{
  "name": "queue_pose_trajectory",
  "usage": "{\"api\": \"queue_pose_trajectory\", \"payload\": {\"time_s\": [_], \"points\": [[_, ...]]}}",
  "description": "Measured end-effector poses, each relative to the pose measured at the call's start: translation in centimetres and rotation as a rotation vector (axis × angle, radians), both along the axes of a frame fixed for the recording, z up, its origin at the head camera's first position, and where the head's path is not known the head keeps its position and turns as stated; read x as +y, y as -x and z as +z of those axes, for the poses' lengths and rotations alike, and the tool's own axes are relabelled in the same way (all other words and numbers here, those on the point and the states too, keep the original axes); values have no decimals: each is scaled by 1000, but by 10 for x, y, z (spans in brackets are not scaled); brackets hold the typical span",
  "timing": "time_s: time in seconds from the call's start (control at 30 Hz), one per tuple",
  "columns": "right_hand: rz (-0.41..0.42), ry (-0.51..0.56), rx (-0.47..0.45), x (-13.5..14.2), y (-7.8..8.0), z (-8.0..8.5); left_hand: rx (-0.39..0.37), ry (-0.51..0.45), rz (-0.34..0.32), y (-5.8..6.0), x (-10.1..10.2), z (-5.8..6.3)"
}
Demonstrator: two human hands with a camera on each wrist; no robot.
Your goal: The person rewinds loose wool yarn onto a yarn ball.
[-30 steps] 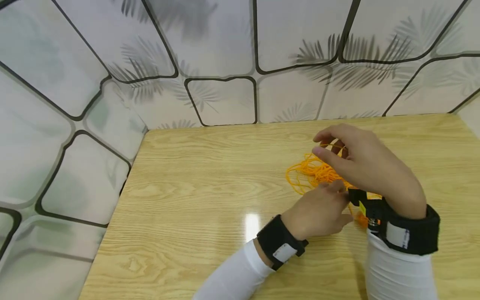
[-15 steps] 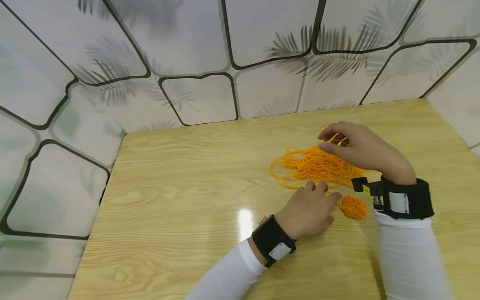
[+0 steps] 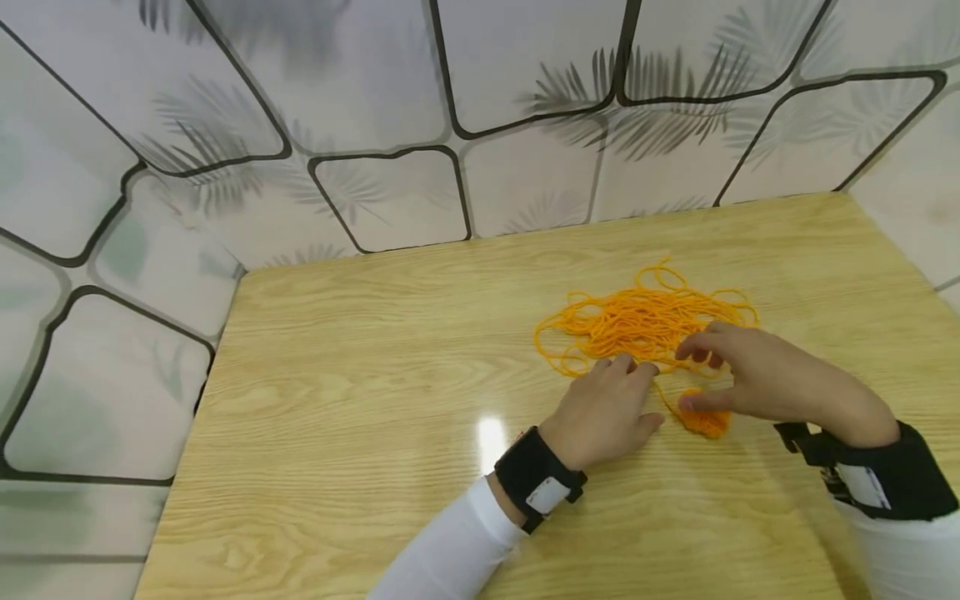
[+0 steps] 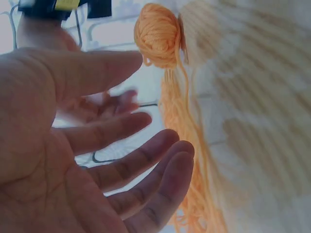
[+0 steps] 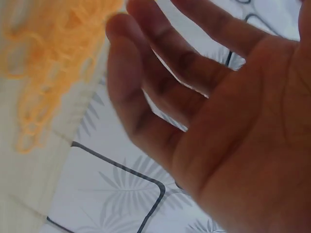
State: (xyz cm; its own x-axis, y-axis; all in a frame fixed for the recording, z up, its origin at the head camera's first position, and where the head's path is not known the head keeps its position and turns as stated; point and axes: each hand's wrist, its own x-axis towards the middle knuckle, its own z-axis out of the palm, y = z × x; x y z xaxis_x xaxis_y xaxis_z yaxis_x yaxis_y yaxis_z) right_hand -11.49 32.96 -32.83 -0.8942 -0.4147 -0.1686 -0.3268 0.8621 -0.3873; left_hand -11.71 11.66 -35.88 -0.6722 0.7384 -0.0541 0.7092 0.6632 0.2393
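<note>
A loose, tangled heap of orange yarn (image 3: 637,321) spreads over the table on the right side of the head view. In front of it sits a small wound ball of yarn (image 3: 705,421), joined to the heap by a strand. My left hand (image 3: 603,412) rests at the heap's near edge, fingers loosely extended; its wrist view shows the palm (image 4: 43,145) holding nothing. My right hand (image 3: 772,375) is over the ball, its thumb overlapping it in the head view and its fingers bent loosely above. In the right wrist view its palm (image 5: 238,141) is bare, beside the blurred heap.
The wood-grain table (image 3: 360,375) stretches off to the left and front. A patterned wall (image 3: 390,200) runs along its back, with another along the left. Both wrists wear black straps, the left one (image 3: 536,479) lying close over the tabletop.
My right hand has let the lifted strand drop onto the heap and come down toward the ball. My left hand has drawn slightly back left from the ball. The head view has shifted.
</note>
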Motion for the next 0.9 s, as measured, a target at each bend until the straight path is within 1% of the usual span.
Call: {"api": "queue_pose_trajectory", "payload": {"time_s": [0.07,0.13,0.27,0.37,0.43,0.47,0.53,0.57,0.63,0.7,0.73,0.8,0.83,0.87,0.9], "points": [[-7,-29,-52,-1,-8,-5,-21,-24,26,-1,0,0],[-26,-61,-88,-3,-13,-9,-26,-30,40,-2,0,0],[-36,-103,-146,-7,-14,-15,-32,-31,53,-3,-1,0],[-24,-107,-171,-10,-12,-17,-62,-28,53,-3,-2,1],[-12,-96,-143,-12,-12,-14,-97,-35,42,-2,-4,5],[-9,-83,-107,-14,-12,-10,-121,-52,36,-1,-7,9],[-7,-29,19,-20,-13,-1,-187,-113,46,3,-16,22],[-5,15,100,-24,-12,5,-225,-161,53,6,-22,30],[-30,133,258,-36,-10,17,-318,-291,83,11,-37,48],[-58,266,401,-51,-7,29,-423,-461,112,14,-54,66],[-68,338,455,-60,-4,36,-473,-549,120,16,-62,74],[-83,478,525,-79,1,49,-554,-733,125,17,-77,88],[-84,533,555,-90,3,55,-572,-815,130,17,-82,94],[-79,582,585,-100,6,62,-575,-902,130,17,-87,100],[-73,626,608,-111,8,69,-558,-975,132,17,-90,105]]}}
